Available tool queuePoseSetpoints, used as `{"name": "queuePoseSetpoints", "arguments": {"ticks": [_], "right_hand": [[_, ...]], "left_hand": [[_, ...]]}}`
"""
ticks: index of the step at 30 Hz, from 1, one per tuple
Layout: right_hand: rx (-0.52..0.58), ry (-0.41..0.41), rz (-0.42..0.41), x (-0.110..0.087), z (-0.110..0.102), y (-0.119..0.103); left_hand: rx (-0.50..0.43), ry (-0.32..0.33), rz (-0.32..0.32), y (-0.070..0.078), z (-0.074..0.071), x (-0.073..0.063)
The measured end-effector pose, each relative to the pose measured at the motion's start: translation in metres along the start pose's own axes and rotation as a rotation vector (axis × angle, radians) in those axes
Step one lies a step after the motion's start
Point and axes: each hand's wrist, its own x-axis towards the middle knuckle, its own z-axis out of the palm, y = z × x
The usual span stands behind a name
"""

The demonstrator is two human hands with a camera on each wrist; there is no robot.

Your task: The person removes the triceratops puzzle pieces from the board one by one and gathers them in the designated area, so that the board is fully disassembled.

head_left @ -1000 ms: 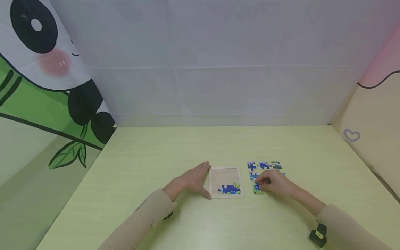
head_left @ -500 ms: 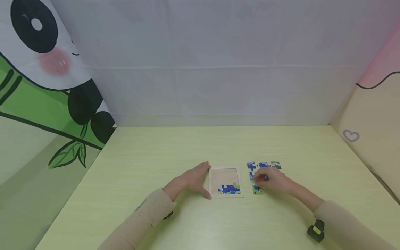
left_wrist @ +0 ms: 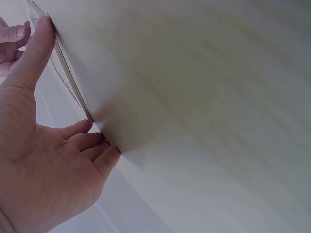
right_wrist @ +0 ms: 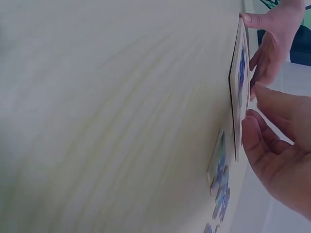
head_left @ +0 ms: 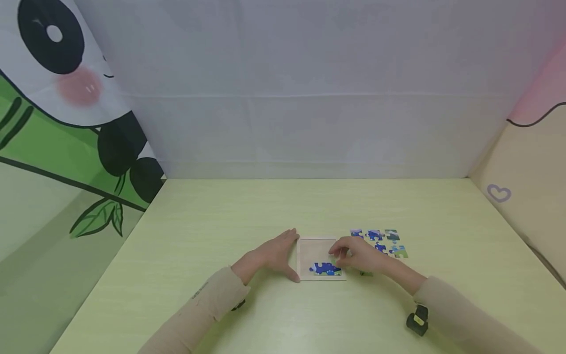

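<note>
A square wooden puzzle tray [head_left: 298, 260] lies flat on the table, with joined blue dinosaur pieces [head_left: 325, 269] along its lower right. My left hand [head_left: 277, 255] braces the tray's left side, thumb at the near corner and fingertips at the far one; in the left wrist view the left hand [left_wrist: 58, 150] touches its edge. Over the tray's right edge, my right hand [head_left: 360, 254] is bent in a pinch on what seems to be a puzzle piece, largely hidden by the fingers. In the right wrist view the right hand's thumb and fingertips [right_wrist: 250, 128] hover just above the tray.
Several loose puzzle pieces [head_left: 375, 235] lie in rows right of the tray, some partly covered by the right hand. One green piece [head_left: 366, 273] peeks out below that hand. The pale wooden table [head_left: 247, 206] meets a white cloth wall [head_left: 309, 132] at the back.
My right hand has moved left from the loose pieces to above the tray's right edge. My left hand has stayed at the tray's left side.
</note>
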Motion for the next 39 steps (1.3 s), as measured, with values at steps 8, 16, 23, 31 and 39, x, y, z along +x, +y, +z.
{"name": "queuePoseSetpoints", "arguments": {"ticks": [8,16,23,31,39], "right_hand": [[0.005,-0.037,0.003,0.010,0.016,-0.010],[-0.046,-0.050,-0.017,0.014,0.025,-0.016],[-0.094,-0.082,-0.025,0.017,0.024,-0.019],[-0.094,-0.090,-0.015,0.019,0.025,-0.023],[-0.079,-0.078,-0.043,0.016,0.026,-0.023]], "left_hand": [[-0.001,-0.003,-0.003,0.001,-0.001,-0.001],[-0.004,-0.001,-0.006,0.000,0.000,-0.001],[-0.008,0.002,0.001,0.000,0.001,0.000],[-0.029,0.003,-0.002,0.000,0.000,0.000],[-0.016,-0.006,-0.017,0.001,0.000,0.000]]}}
